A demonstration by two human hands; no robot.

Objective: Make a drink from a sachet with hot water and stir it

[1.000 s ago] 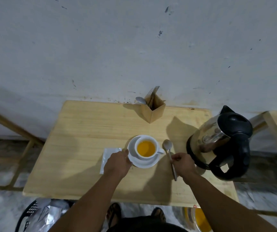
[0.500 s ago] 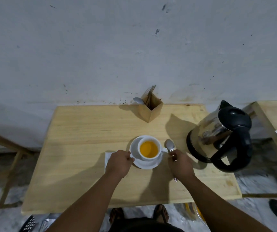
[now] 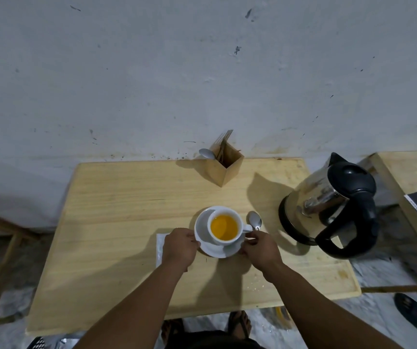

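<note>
A white cup [image 3: 225, 242] of orange drink stands on a white saucer [image 3: 202, 226] in the middle of the wooden table [image 3: 127, 222]. My left hand [image 3: 181, 248] grips the saucer's left rim. On the right rim, the fingers of my right hand [image 3: 261, 250] are pinched. A metal spoon [image 3: 254, 220] lies on the table just right of the cup, its handle hidden under my right hand. A white sachet [image 3: 160, 245] lies flat left of the saucer, partly under my left hand.
A steel kettle with a black handle [image 3: 328, 205] stands at the table's right. A wooden cutlery holder [image 3: 223, 167] with a spoon and forks sits at the back by the wall. A second wooden table [image 3: 408, 172] adjoins on the right.
My right hand slid forward along the spoon lying on the table and now rests on the saucer's right rim. My left hand stays at the left rim. The camera moved closer.
</note>
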